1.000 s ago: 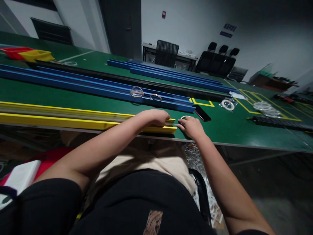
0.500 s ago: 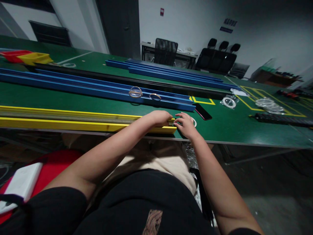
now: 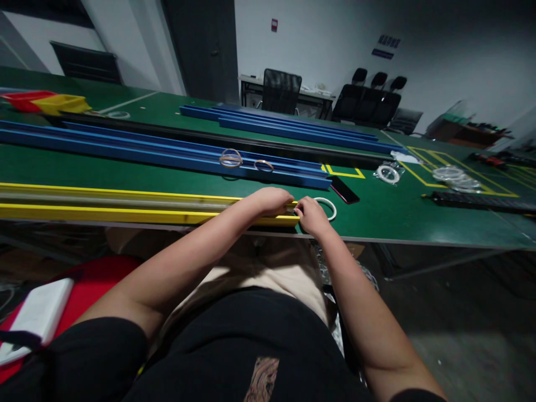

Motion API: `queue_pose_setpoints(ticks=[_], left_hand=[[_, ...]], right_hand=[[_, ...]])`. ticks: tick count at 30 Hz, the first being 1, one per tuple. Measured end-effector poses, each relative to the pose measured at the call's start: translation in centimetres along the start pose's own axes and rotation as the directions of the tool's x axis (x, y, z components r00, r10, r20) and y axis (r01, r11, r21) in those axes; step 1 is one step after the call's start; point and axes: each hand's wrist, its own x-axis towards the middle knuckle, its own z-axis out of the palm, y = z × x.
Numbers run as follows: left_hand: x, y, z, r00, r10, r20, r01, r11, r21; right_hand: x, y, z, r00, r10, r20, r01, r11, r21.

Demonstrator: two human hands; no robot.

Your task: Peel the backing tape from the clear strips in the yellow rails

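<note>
A long yellow channel (image 3: 138,210) lies along the front edge of the green table, its right end under my hands. My left hand (image 3: 273,202) bends over the channel near that end, fingers curled down into it; what they hold, if anything, is hidden. Right at the channel's end, my right hand (image 3: 310,215) has its fingertips pinched together, and I cannot make out what is between them. Just beyond the right hand a white ring (image 3: 330,207), perhaps a tape roll or coil, rests flat on the table, partly hidden by the hand.
Behind lie a blue channel (image 3: 167,157) with tan tape rolls (image 3: 231,159) on it, a black channel (image 3: 288,148) and more blue channels (image 3: 268,125). A phone (image 3: 344,190), bagged white rings (image 3: 388,174) and a black strip (image 3: 481,202) lie to the right. Red and yellow bins (image 3: 61,104) stand far left.
My right hand has moved slightly left and closed its spread fingers into a pinch at the channel's end, uncovering more of the white ring. My left hand stays almost in place.
</note>
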Motion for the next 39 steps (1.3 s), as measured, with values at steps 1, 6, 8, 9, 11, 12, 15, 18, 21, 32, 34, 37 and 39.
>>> queue_pose_setpoints(ticks=[1,6,8,9,11,12,15,18,21,32,34,37,39], left_hand=[[0.1,-0.1,0.1,1.0,0.005,-0.003,-0.005,1.0,0.003],[0.1,-0.3,0.5,0.999,0.024,-0.025,-0.023,1.0,0.02],[0.1,-0.2,0.5,0.999,0.027,-0.041,-0.026,0.999,0.027],[0.0,-0.2,0.5,0.998,0.029,-0.051,-0.028,0.999,0.03],[-0.1,0.0,0.4,0.997,0.036,-0.073,-0.033,0.999,0.034],[-0.2,0.0,0.4,0.996,0.038,-0.079,-0.035,0.999,0.037],[-0.4,0.2,0.1,0.997,0.035,-0.075,-0.031,0.998,0.049],[-0.6,0.3,0.0,0.997,0.03,-0.07,-0.026,0.998,0.053],[-0.8,0.5,0.1,0.995,0.043,-0.093,-0.038,0.998,0.058],[-1.7,1.5,-0.1,0.991,0.025,-0.13,-0.018,0.998,0.058],[-1.6,1.4,-0.1,0.994,0.013,-0.109,-0.007,0.999,0.052],[-1.2,1.0,0.0,0.997,-0.007,-0.078,0.01,0.999,0.04],[-0.8,0.6,0.2,0.999,-0.016,-0.05,0.017,1.0,0.025]], right_hand=[[-0.1,-0.2,0.1,1.0,0.008,-0.017,-0.008,1.0,-0.019],[-0.4,-0.5,0.6,0.999,0.016,-0.039,-0.018,0.999,-0.037],[-0.3,-0.3,0.6,0.999,0.03,-0.044,-0.031,0.999,-0.028],[-0.2,-0.2,0.7,0.998,0.036,-0.044,-0.037,0.999,-0.019],[-0.1,0.0,0.8,0.998,0.042,-0.041,-0.042,0.999,0.001],[0.0,0.1,0.8,0.998,0.043,-0.038,-0.043,0.999,0.01],[0.1,0.3,0.9,0.998,0.047,-0.036,-0.046,0.999,0.02],[0.3,0.2,0.9,0.998,0.055,-0.03,-0.054,0.998,0.02],[0.3,-0.2,0.9,0.996,0.079,-0.033,-0.079,0.997,0.002],[0.1,0.7,1.2,0.98,0.088,-0.177,-0.046,0.972,0.229],[0.1,1.1,1.3,0.963,0.11,-0.245,-0.031,0.952,0.304],[0.0,1.3,1.2,0.937,0.136,-0.322,-0.027,0.947,0.32],[0.0,1.3,1.1,0.931,0.137,-0.337,-0.025,0.949,0.315]])
